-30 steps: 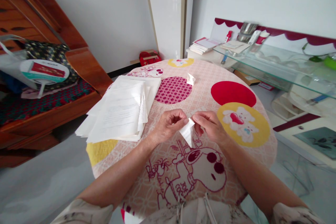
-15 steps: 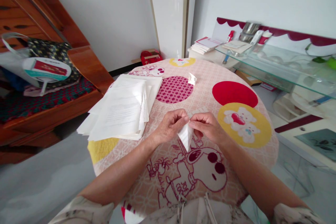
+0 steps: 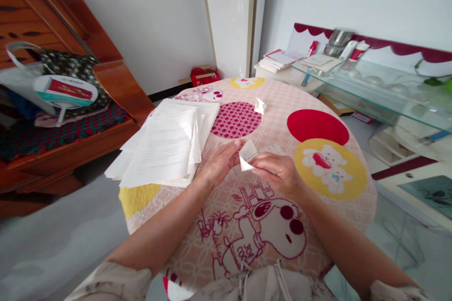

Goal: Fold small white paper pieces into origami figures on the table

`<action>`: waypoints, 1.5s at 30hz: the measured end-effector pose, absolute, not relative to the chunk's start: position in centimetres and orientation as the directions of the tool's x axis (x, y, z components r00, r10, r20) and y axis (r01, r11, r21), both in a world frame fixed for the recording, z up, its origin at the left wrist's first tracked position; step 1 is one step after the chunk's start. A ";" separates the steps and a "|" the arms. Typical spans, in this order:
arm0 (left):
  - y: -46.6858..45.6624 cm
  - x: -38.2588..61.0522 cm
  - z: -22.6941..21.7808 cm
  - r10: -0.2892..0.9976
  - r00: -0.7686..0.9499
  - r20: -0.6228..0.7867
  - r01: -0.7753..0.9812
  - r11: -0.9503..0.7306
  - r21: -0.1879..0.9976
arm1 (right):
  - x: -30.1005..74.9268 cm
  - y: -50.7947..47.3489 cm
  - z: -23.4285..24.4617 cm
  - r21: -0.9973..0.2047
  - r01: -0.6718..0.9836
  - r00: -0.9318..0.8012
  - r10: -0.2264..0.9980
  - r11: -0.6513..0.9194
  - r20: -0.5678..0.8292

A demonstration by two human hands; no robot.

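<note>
Between my hands is a small folded piece of white paper (image 3: pixel 248 151) with faint print on one face. My right hand (image 3: pixel 277 171) pinches its lower right corner between thumb and fingers. Beside its left edge, my left hand (image 3: pixel 223 162) has its fingers stretched out; whether the fingertips touch the paper I cannot tell. A second small folded paper (image 3: pixel 260 106) stands farther off on the patterned tablecloth (image 3: pixel 282 94). Left of my left hand lies a loose stack of printed paper sheets (image 3: pixel 160 146).
A wooden bench (image 3: pixel 116 80) at the left carries a bag (image 3: pixel 70 66) and a hand fan (image 3: pixel 65 91). On the right, a glass shelf (image 3: pixel 381 89) reaches close to the round table. A pile of papers (image 3: pixel 277 59) and metal containers (image 3: pixel 337 42) stand at the back right.
The folded paper has turned from point-down to tilted upward, its printed face now showing. My left hand has released its pinch and opened; my right hand keeps hold.
</note>
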State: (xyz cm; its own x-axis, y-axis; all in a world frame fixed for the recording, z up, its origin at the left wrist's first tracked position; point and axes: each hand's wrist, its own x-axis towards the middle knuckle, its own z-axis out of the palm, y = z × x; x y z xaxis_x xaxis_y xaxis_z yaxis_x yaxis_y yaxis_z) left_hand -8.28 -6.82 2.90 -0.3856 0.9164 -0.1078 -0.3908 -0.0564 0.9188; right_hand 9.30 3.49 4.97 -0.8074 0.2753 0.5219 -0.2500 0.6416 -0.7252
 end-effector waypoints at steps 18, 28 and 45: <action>-7.2 -8.3 3.1 0.971 -0.214 -0.105 -0.304 0.036 0.952 | 8.9 3.5 4.2 -0.649 -0.096 -0.805 0.324 0.755 0.497; -7.2 -7.2 3.3 0.979 -0.180 -0.095 -0.329 0.031 0.944 | 8.6 3.3 3.6 -0.751 0.062 -0.711 0.557 0.658 0.429; -7.2 -6.6 3.2 0.972 -0.213 -0.097 -0.279 0.034 0.960 | 8.6 3.3 3.8 -0.727 0.084 -0.699 0.560 0.681 0.444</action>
